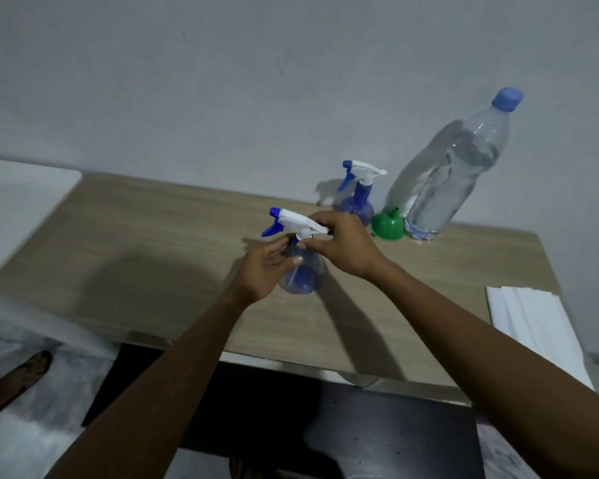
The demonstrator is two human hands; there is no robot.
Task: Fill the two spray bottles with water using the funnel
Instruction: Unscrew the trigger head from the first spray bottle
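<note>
The step in hand looked like opening the first spray bottle: the near spray bottle (301, 267) stood on the wooden table (153, 243), its blue-tinted body cupped by the left hand (267, 267), fingers curled around its side. The right hand (343, 247) was closed on the white trigger head (298, 221) at the neck, thumb and fingers pinching it, probably to unscrew it, though blur made the exact hold hard to read. The second spray bottle (357, 198) stood farther back with its head on, just beside the green funnel (388, 224), which lay mouth down next to the big capped water bottle (457, 171). A white cloth or paper (533, 319) lay at the table's right edge. Next, the head needed twisting off while the left hand kept the body from turning, then the funnel had to go spout-down into the open neck.
</note>
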